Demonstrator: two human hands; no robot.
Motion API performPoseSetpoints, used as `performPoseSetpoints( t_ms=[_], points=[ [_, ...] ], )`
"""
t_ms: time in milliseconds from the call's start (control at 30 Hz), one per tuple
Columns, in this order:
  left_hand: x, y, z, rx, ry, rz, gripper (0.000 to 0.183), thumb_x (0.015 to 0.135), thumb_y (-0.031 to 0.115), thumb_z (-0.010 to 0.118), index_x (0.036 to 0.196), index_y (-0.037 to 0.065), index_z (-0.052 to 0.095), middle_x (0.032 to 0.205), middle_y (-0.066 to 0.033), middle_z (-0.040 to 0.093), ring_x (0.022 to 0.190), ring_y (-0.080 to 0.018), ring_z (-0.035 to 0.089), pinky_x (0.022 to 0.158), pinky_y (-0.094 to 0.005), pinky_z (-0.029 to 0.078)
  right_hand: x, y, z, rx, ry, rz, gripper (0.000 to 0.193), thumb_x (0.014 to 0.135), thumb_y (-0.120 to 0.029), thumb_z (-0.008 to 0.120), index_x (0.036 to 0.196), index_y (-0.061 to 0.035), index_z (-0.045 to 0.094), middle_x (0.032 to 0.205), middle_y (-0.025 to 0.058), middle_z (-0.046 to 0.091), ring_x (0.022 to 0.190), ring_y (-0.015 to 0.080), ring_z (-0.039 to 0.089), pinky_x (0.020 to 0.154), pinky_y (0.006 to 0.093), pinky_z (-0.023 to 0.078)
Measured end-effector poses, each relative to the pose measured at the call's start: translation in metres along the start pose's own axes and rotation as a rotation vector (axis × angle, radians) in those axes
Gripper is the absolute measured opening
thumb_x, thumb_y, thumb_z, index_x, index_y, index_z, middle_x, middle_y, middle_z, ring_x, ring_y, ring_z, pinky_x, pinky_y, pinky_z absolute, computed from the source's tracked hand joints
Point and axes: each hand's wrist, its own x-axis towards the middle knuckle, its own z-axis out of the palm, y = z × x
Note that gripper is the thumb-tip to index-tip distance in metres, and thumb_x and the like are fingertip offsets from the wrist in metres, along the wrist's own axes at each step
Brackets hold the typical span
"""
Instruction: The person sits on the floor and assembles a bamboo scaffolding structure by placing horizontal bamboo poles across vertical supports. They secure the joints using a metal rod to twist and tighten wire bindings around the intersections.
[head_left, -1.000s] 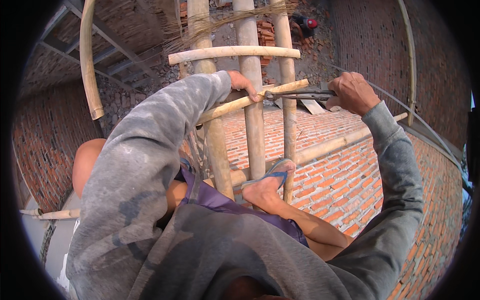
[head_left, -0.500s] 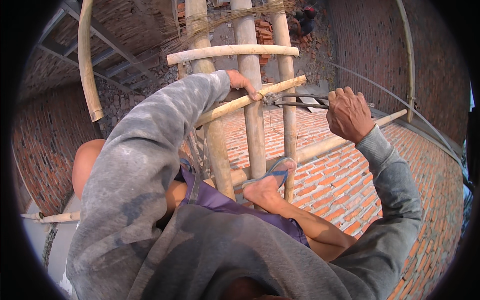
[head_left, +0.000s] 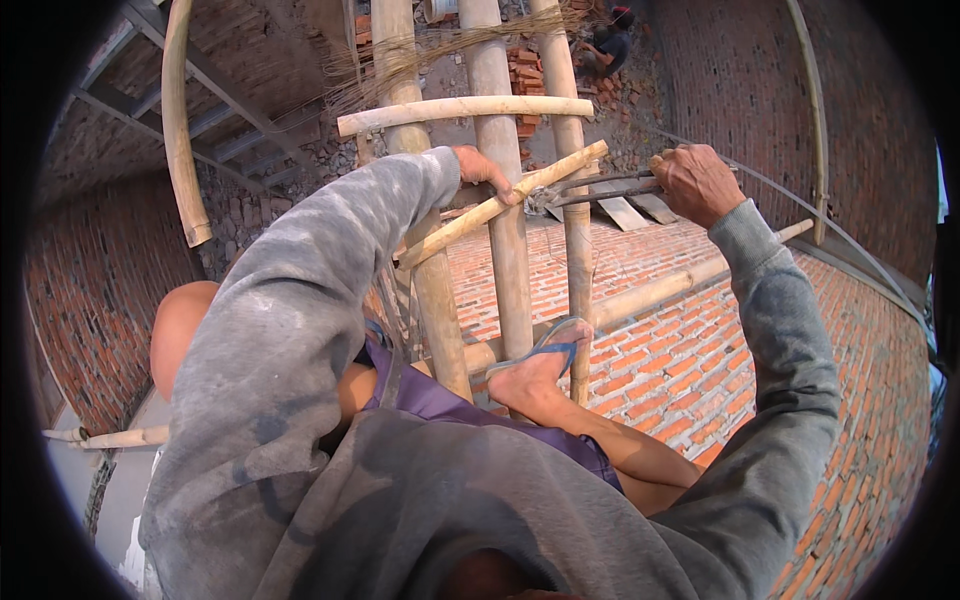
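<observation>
My left hand [head_left: 483, 172] is closed over a short bamboo crosspiece [head_left: 455, 229], pressing it where it slants over the middle upright bamboo pole [head_left: 510, 270]. My right hand [head_left: 700, 185] is wrapped round the handle ends of long dark pincers [head_left: 610, 190]. The pincer jaws meet the crosspiece just right of my left fingertips, apparently on a wire tie too small to make out clearly. Another short crosspiece [head_left: 470, 108] lies over the poles farther off. My sandalled foot [head_left: 540, 368] rests by the lower horizontal bamboo pole [head_left: 650, 297].
A bundle of thin wire [head_left: 430, 52] drapes across the poles at the far end. Brick walls [head_left: 680, 390] stand around and below. Far down are stacked bricks [head_left: 527, 75] and another person [head_left: 610, 45]. A loose bamboo pole [head_left: 178, 130] hangs at left; a pale hose-like line [head_left: 800, 190] curves at right.
My right hand has swung away from me with the pincer handles, turning at the wrist. The crosspiece has shifted and tilted slightly under my left hand, which keeps its hold.
</observation>
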Motion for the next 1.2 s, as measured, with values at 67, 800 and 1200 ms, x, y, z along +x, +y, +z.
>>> performPoseSetpoints(
  t_ms=[67, 800, 1200],
  points=[
    [0.001, -0.001, -0.001, 0.033, 0.016, 0.030, 0.053, 0.060, 0.014, 0.097, 0.106, -0.003, 0.078, 0.105, -0.0166, 0.078, 0.093, -0.0284, 0.073, 0.085, -0.0380, 0.058, -0.005, -0.011, -0.015, -0.003, -0.024, 0.013, 0.012, 0.087, -0.009, 0.065, 0.077, -0.0041, 0.071, 0.073, 0.0159, 0.069, 0.072, 0.0304, 0.074, 0.067, 0.0436, 0.057],
    [0.004, -0.007, -0.003, -0.059, -0.038, 0.058, 0.060, 0.063, 0.010, 0.095, 0.117, -0.003, 0.074, 0.111, -0.0166, 0.076, 0.106, -0.0277, 0.070, 0.093, -0.0377, 0.055, -0.069, -0.069, -0.014, 0.160, 0.004, 0.206, 0.024, 0.098, -0.022, 0.065, 0.090, 0.0011, 0.061, 0.078, 0.0228, 0.067, 0.073, 0.0370, 0.072, 0.061, 0.0480, 0.055],
    [-0.020, -0.016, 0.019, 0.395, 0.248, 0.320, 0.108, 0.058, 0.011, 0.100, 0.149, -0.004, 0.043, 0.142, -0.0186, 0.061, 0.131, -0.0343, 0.058, 0.118, -0.0402, 0.040, -0.075, -0.082, -0.007, 0.213, 0.047, 0.281, 0.012, 0.088, -0.006, 0.061, 0.079, -0.0024, 0.069, 0.076, 0.0167, 0.071, 0.075, 0.0334, 0.075, 0.069, 0.0450, 0.059]
  ],
)
